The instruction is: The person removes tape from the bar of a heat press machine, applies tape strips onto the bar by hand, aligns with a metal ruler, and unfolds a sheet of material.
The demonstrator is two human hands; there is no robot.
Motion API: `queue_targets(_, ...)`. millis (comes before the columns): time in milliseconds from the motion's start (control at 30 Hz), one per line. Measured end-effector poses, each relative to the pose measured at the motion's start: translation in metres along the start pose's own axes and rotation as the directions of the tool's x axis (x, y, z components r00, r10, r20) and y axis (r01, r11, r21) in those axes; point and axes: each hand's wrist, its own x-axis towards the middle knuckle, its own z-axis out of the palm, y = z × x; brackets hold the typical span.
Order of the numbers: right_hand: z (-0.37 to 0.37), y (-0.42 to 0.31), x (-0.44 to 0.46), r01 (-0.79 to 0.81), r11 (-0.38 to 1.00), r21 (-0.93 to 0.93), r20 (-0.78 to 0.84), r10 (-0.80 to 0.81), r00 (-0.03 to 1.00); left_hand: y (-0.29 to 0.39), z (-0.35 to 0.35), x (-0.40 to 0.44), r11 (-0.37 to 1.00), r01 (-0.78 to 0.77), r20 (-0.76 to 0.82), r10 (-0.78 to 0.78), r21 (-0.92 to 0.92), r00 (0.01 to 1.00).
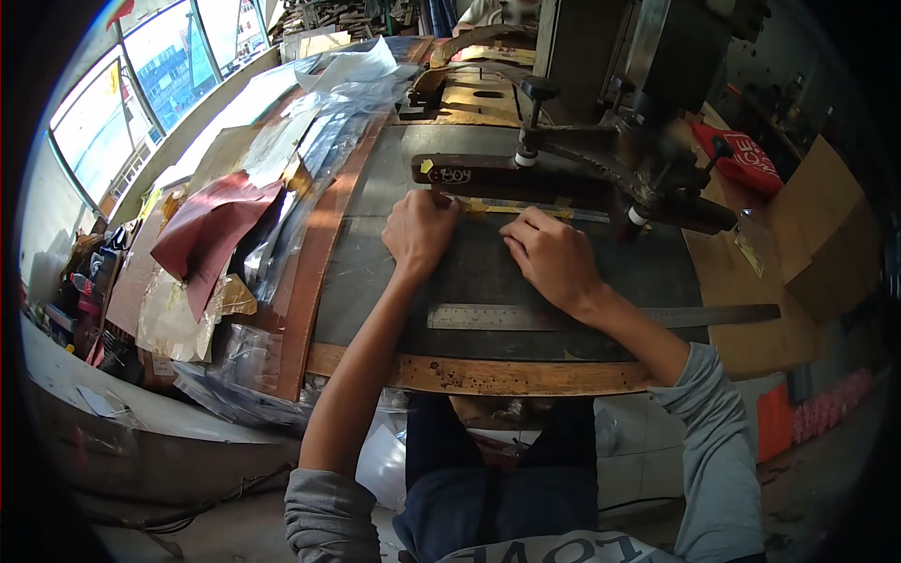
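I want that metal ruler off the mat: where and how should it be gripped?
Probably grip the metal ruler by its right end, coming from the right. That end juts past the dark mat, and the right forearm crosses nearer the middle. It lies flat, so thumb above and fingertips below might suit, though any gap beneath can't be confirmed.

Windows (169, 70) glaring at left; fisheye-curved edges, black corners.

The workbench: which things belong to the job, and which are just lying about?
Likely the job:
yellowish strip near left hand and right hand
dark bar marked in white
steel ruler, perhaps

Likely just lying about:
dark red sheet
red bag
cardboard
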Motion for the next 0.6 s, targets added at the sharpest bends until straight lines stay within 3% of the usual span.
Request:
queue_targets(267, 0.027, 0.012, 0.015, -0.004, 0.995, -0.103, -0.051, -0.002, 0.999, 0.005, -0.002, 0.003, 0.998, 0.058, 0.046, -0.057, -0.021, 0.997)
queue_targets(367, 0.031, 0.014, 0.019, -0.076, 0.986, -0.151, 0.033, 0.082, 0.996, 0.003, 0.0, 0.003, 0.998, 0.046, 0.028, -0.044, -0.049, 0.999)
queue_targets(600, 0.037, 0.017, 0.032, 0.088, 0.989, -0.12, 0.036, -0.084, 0.996, 0.003, 0.0, 0.004, 0.995, 0.045, 0.018, -0.044, -0.085, 0.999)
